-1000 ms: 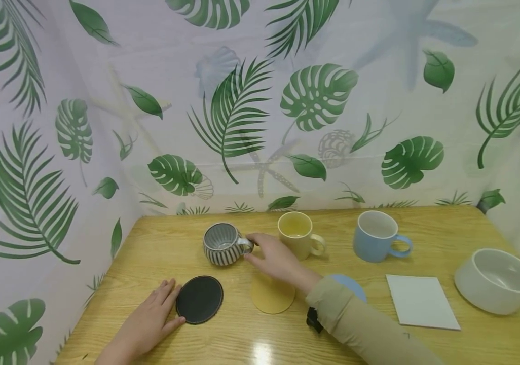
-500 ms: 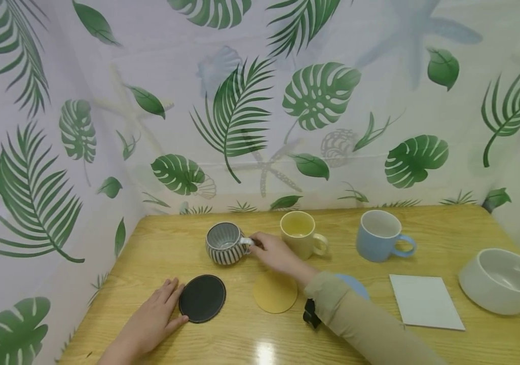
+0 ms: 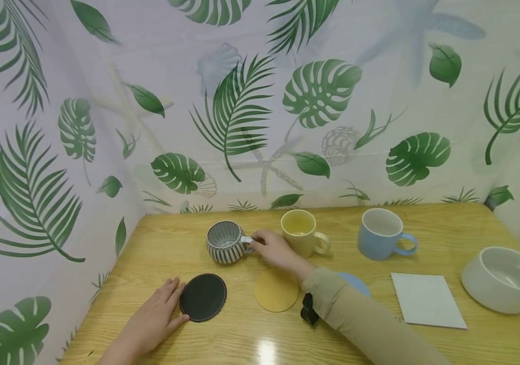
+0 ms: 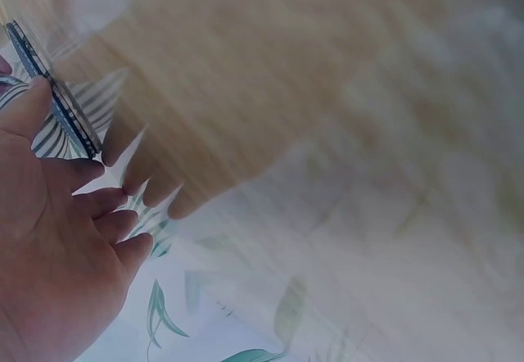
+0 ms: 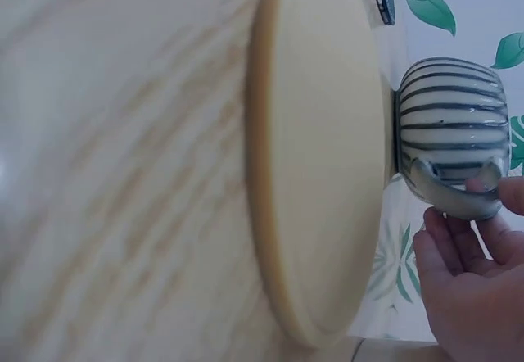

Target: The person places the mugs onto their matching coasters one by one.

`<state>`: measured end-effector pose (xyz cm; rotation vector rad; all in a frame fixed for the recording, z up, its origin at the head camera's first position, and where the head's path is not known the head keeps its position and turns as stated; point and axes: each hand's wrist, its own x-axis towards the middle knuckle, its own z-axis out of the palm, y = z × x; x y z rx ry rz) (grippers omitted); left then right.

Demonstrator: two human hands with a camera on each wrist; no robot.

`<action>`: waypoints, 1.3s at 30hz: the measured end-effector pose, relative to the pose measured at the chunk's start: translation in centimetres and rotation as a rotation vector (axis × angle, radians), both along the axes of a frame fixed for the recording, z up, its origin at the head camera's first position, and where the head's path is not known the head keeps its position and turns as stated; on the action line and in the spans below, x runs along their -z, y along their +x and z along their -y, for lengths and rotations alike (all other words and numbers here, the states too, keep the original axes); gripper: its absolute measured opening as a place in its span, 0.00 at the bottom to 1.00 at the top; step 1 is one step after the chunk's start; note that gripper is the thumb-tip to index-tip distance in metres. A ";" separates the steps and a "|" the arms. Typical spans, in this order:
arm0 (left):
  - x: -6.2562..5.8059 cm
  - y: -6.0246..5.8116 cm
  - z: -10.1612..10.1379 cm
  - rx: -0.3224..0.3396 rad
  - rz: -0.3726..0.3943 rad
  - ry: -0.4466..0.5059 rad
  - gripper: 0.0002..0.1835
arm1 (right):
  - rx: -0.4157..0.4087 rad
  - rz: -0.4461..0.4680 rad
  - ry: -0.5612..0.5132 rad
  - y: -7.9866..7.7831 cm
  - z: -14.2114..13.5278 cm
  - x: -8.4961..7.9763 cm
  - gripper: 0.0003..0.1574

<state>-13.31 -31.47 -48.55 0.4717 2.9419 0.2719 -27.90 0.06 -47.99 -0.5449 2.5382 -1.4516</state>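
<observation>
A striped grey-and-white mug (image 3: 227, 243) stands on the table at the back left, its ribbed sides also filling the right of the right wrist view. My right hand (image 3: 275, 249) pinches its handle (image 5: 458, 196) between thumb and fingers. Nearer to me lies a round black coaster (image 3: 203, 297) with a stitched edge. My left hand (image 3: 156, 317) rests flat on the table beside it, fingers extended, with the index fingertip and thumb touching its rim. In the left wrist view the coaster (image 4: 54, 90) appears edge-on by the thumb.
A yellow mug (image 3: 298, 234), a blue mug (image 3: 380, 234) and a wide white mug (image 3: 499, 280) stand to the right. Before them lie a yellow round coaster (image 3: 275, 290), a partly hidden blue coaster (image 3: 353, 284) and a white square coaster (image 3: 428, 300). Leaf-print cloth (image 3: 260, 101) encloses the table.
</observation>
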 end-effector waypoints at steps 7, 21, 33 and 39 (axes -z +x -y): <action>-0.1 0.1 0.0 0.003 -0.016 -0.004 0.42 | -0.031 0.022 -0.057 -0.3 -0.1 0.2 0.11; 0.0 0.0 -0.1 0.004 -0.002 -0.001 0.42 | -0.085 0.103 -0.149 -0.8 -0.2 0.6 0.14; 0.0 0.0 0.0 -0.006 0.003 -0.013 0.42 | -0.074 0.177 -0.211 -0.8 0.2 0.7 0.17; 0.0 0.1 -0.1 -0.005 0.007 -0.016 0.42 | -0.063 0.254 -0.255 -0.8 0.1 1.1 0.14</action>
